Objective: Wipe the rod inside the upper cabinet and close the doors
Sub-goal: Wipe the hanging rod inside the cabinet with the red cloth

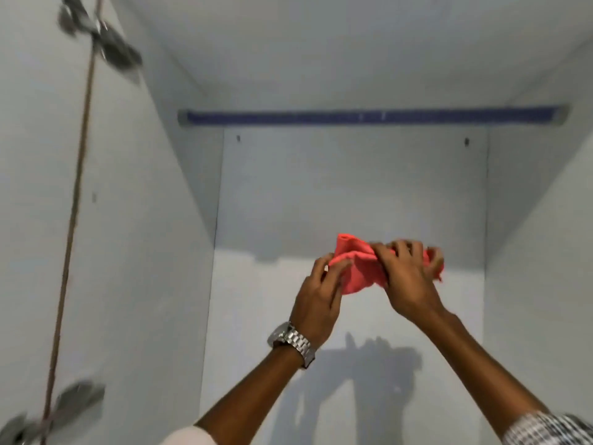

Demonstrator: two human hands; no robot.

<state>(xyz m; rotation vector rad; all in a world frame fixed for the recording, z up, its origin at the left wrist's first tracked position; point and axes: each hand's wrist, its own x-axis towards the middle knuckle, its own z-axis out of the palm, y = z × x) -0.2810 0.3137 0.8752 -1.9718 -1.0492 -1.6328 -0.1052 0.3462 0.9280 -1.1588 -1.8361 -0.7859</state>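
So both hands are bunched up on one soft, crumpled coral-pink cloth (359, 268), well below the rod (369, 117). The left hand (319, 295) pinches its near edge with curled fingers, and the right hand (406, 277) is clamped over the top of it. The rod's a single straight dark-blue bar running wall to wall near the cabinet's ceiling. There's one chunky metal link watch (292, 342) on the left wrist. Two blurry metal hinges (106, 43) sit on the left door edge. The inside is smooth matte white panels (353, 187).
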